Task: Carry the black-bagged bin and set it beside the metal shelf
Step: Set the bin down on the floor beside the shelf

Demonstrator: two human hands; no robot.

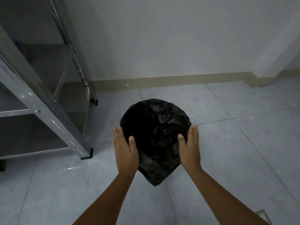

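The black-bagged bin (pixel 155 132) is seen from above over the grey tiled floor, its bag crumpled inside the round mouth. My left hand (pixel 125 150) presses on the bin's left side with the thumb over the rim. My right hand (pixel 189 147) holds the right side the same way. The metal shelf (pixel 48 103) stands to the left, its front leg about a hand's width from the bin. Whether the bin's base touches the floor is hidden.
A white wall with a beige skirting board (pixel 162 82) runs behind the bin. The shelf's black feet (pixel 87 155) rest on the tiles. Open tiled floor (pixel 235 127) spreads to the right and toward me.
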